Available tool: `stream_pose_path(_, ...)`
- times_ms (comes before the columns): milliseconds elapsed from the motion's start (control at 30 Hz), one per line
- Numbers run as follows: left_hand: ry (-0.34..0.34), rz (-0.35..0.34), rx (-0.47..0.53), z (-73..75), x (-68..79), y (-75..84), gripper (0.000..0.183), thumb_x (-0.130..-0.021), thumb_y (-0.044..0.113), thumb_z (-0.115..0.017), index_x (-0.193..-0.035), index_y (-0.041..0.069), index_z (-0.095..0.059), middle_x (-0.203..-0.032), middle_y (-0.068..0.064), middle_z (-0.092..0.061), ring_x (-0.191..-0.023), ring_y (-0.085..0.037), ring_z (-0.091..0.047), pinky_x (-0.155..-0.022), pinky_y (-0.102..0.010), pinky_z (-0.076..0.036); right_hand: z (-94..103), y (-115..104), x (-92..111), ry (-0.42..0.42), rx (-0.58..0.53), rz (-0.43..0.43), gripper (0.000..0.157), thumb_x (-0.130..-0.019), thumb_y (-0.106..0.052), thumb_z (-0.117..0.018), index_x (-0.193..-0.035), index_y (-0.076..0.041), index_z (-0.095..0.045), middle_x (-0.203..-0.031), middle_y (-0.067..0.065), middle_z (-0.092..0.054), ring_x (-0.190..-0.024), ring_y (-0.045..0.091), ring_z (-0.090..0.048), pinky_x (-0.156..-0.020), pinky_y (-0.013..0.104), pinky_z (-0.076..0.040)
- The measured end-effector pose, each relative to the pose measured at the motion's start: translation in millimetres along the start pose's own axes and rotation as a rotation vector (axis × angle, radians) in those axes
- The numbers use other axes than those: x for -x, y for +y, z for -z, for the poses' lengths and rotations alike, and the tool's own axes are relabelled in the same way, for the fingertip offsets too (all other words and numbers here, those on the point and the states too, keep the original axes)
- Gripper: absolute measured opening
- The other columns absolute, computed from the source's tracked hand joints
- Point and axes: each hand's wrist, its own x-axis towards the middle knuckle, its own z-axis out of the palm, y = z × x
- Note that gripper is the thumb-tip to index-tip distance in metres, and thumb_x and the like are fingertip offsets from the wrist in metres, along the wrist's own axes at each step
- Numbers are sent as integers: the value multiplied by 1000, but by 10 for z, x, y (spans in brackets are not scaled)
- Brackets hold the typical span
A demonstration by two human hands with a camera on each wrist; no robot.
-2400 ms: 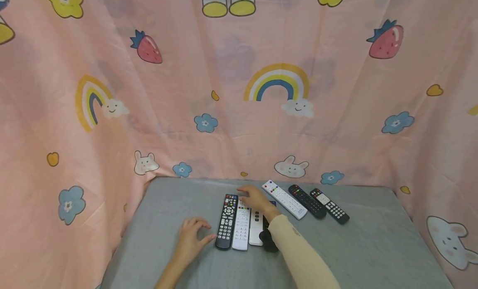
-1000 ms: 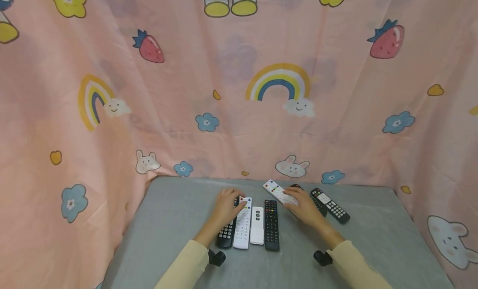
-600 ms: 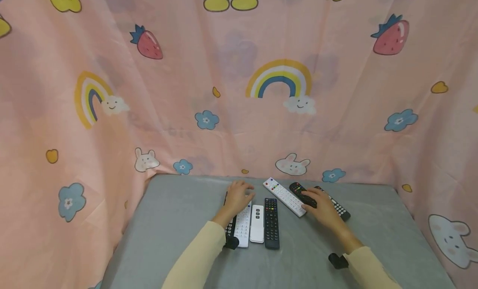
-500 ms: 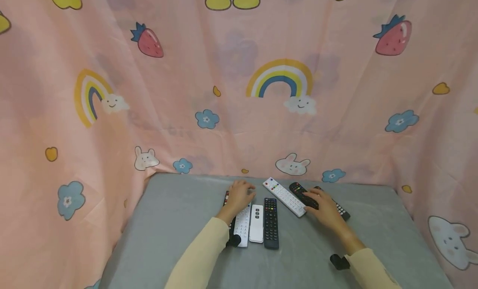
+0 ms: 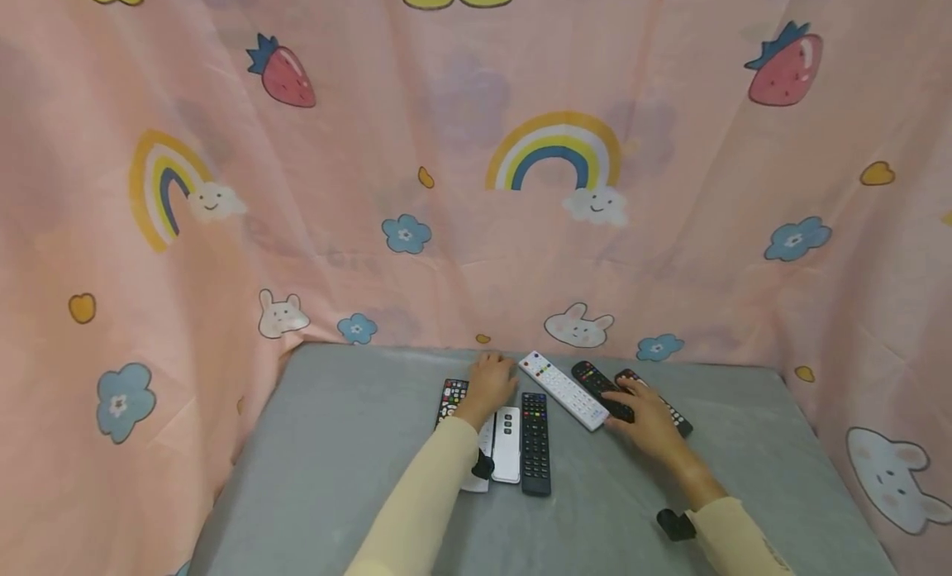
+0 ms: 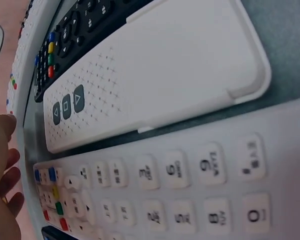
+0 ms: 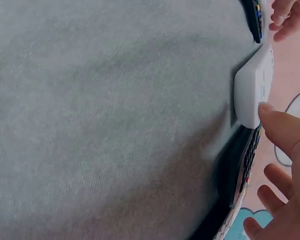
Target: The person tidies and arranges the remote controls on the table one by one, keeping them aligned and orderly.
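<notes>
My left hand (image 5: 489,387) reaches over the upper ends of a black remote control (image 5: 450,396) and a long white remote (image 6: 190,170), its fingers loosely bent with nothing in them. Its fingertips are near the top end of a slanted white remote (image 5: 563,390). My right hand (image 5: 645,417) is spread over a slanted black remote (image 5: 591,379) and partly covers a black remote with white buttons (image 5: 678,419). In the right wrist view, the right thumb (image 7: 277,125) overlaps the lower end of the slanted white remote, with the other fingers apart.
Between the hands, a short white remote (image 5: 507,452) and a black remote with coloured buttons (image 5: 535,452) lie side by side. A grey cloth (image 5: 335,444) covers the table. Behind it hangs a pink patterned curtain (image 5: 357,163).
My left hand has moved right and away from me across the left row toward the slanted white remote. The right hand went from the row to the slanted remotes, lately staying over the black one.
</notes>
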Motion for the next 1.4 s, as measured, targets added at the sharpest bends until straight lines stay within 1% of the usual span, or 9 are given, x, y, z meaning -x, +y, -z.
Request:
stream_pose_path(33, -37, 10, -23, -5, -12, 16, 40, -99, 29, -58, -134, 11, -58, -135, -10, -57, -126, -27, -49, -110, -46, -42, -3, 5, 4, -3, 10, 0, 44, -81, -20, -79, -122, -8, -68, -144, 29, -48, -134, 54, -40, -105, 74, -28)
stream_pose_path(100, -82, 19, -77, -20, -35, 38, 42, -100, 31, -55, -138, 11, -55, -139, -10, -54, -129, -27, -47, -112, -44, -41, -7, 14, 11, -10, 32, 3, 45, -80, -22, -80, -121, -9, -69, -144, 28, -48, -134, 53, -40, -105, 73, -30)
stream_pose_path(200, -128, 39, -101, -64, -61, 41, 45, -102, 35, -52, -142, 14, -50, -144, -8, -50, -134, -26, -44, -114, -42, -39, -16, 30, 18, -20, 46, 3, 45, -78, -23, -82, -120, -10, -70, -145, 27, -48, -134, 52, -40, -106, 71, -31)
stream_pose_path(333, -146, 60, -42, -108, -85, 40, 47, -102, 35, -50, -145, 16, -47, -147, -8, -46, -137, -27, -40, -116, -45, -35, -30, 52, 17, -28, 48, -15, 44, -78, -26, -82, -118, -12, -72, -145, 26, -48, -134, 51, -41, -107, 70, -30)
stream_pose_path(433, -166, 70, -19, -129, -91, 44, 49, -103, 36, -49, -148, 17, -44, -151, -9, -41, -140, -30, -36, -118, -48, -32, -41, 61, 11, -37, 50, -32, 43, -78, -27, -82, -117, -13, -73, -145, 25, -48, -134, 50, -41, -107, 71, -30)
stream_pose_path(667, -209, 88, 28, -138, -58, 48, 53, -104, 36, -44, -154, 18, -35, -163, -8, -25, -150, -33, -21, -122, -52, -22, -54, 33, -10, -30, 47, -40, 41, -77, -27, -82, -115, -12, -74, -144, 24, -49, -134, 50, -41, -108, 70, -29)
stream_pose_path(900, -179, 79, 82, -89, 4, 82, 52, -104, 33, -46, -152, 15, -38, -162, -10, -27, -149, -35, -24, -121, -54, -23, -104, 58, -33, -21, 55, -14, 46, -74, -27, -84, -116, -11, -73, -144, 24, -50, -134, 49, -41, -109, 68, -28)
stream_pose_path(1133, -197, 105, 118, -152, -38, 56, 52, -104, 34, -46, -153, 18, -37, -162, -9, -26, -148, -34, -22, -121, -54, -20, -110, 34, -53, -36, 50, -38, 47, -74, -25, -84, -117, -10, -73, -145, 24, -50, -134, 49, -41, -109, 69, -28)
stream_pose_path(1400, -201, 123, 155, -178, -70, 33, 53, -103, 36, -47, -153, 19, -37, -162, -8, -26, -148, -34, -22, -120, -55, -20, -119, 49, -93, -33, 55, -25, 50, -70, -29, -86, -115, -10, -74, -144, 23, -51, -135, 48, -41, -110, 69, -26)
